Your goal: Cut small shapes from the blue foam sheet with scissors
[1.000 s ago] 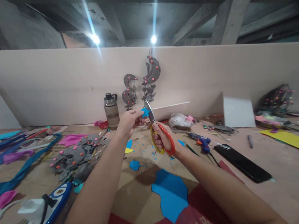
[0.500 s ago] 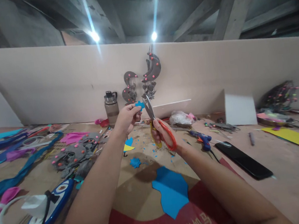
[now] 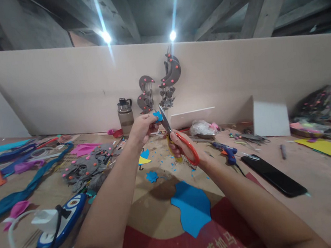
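Between the thumb and fingers of my left hand (image 3: 143, 128) is a small blue flower-shaped cutout (image 3: 158, 116). My right hand (image 3: 178, 143) is wrapped round the handles of scissors with red and yellow grips (image 3: 193, 154). Their blades point up and stand right beside the cutout; whether they touch it I cannot tell. Below my hands lies another blue cutout (image 3: 152, 177) with a scalloped edge, near a yellow curved piece (image 3: 144, 160). A larger blue sheet (image 3: 192, 207) with a wavy outline rests closer to me, among scattered blue scraps.
To the right lie a blue glue gun (image 3: 227, 151) and a black phone (image 3: 274, 175). A bottle (image 3: 126, 118) stands by the back panel, where grey moon-shaped hangings (image 3: 171, 71) hang. On the left are a grey felt pile (image 3: 82, 169) and a power strip (image 3: 63, 219) with cables.
The blue cutout has been turned in my left hand, showing a different side to the blades. Both hands stay close together, and the whole view has shifted slightly.
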Tool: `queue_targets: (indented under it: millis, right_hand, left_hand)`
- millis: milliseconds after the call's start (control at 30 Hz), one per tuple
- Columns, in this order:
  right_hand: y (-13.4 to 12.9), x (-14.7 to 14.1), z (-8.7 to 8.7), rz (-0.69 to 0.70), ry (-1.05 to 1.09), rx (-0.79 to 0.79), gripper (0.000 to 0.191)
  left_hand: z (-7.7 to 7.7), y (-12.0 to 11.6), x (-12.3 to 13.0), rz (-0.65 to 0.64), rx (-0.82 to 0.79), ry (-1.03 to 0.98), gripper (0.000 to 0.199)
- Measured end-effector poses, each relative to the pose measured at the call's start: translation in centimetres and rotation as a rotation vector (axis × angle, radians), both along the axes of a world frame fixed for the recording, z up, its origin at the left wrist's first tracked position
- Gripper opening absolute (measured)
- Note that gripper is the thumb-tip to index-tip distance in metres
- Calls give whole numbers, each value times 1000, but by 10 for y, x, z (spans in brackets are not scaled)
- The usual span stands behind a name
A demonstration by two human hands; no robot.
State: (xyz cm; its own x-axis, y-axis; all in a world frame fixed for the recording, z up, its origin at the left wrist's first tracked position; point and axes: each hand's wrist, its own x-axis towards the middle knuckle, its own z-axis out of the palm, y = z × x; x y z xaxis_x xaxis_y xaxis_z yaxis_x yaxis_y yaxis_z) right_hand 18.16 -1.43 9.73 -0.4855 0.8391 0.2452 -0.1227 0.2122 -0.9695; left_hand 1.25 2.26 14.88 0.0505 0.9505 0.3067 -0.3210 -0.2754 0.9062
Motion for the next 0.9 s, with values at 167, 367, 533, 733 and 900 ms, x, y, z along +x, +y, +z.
queue_targets:
  millis: [167,367,533,733,900]
  right_hand:
    - [-1,0,2,-3,-14,4,52]
    - [-6,-2,8,-32,-38,-24,55]
    - [-7,-3,10,-27,-39,-57,51]
    - [-6,-3,9,-38,-31,-60,50]
    - [-6,-3,9,-35,-35,-71,52]
  left_hand:
    - [0,2,-2,7,4,15,14]
    - [0,4,-3,-8,11,19,14]
    - [-1,5,-4,0,-1,32,16]
    - [-3,7,-5,-8,11,37,16]
    - [-3,9,-5,-11,17,38,16]
